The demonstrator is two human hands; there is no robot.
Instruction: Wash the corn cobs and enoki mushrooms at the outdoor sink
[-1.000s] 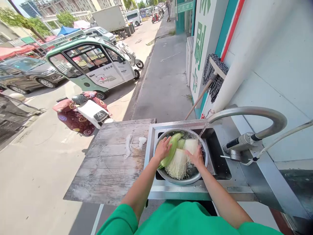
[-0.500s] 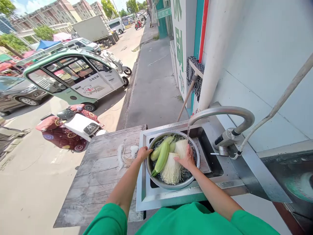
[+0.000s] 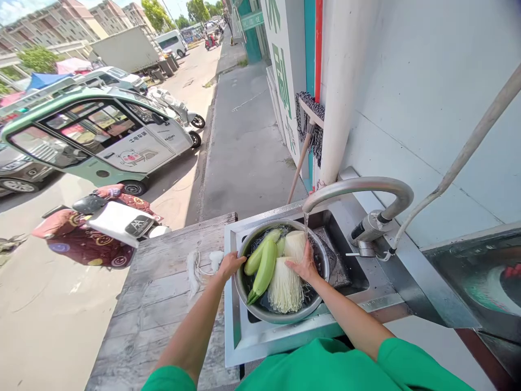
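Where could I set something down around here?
Bare boards show on the table, between its left edge and the left forearm, nearer than the plastic. Crowded: the bowl, with squashes, enoki and the right hand inside, the left hand at its rim.

Bright grn top (image 3: 321,368), solid colour afaict, bit creased up front. L sleeve (image 3: 171,379) & R sleeve (image 3: 402,355) = same grn, short, kinda loose. Forearms (image 3: 195,320), L hand (image 3: 230,265) + R hand (image 3: 305,267) all bare.

Rear mushroom bundle (image 3: 295,244) — partly hidden
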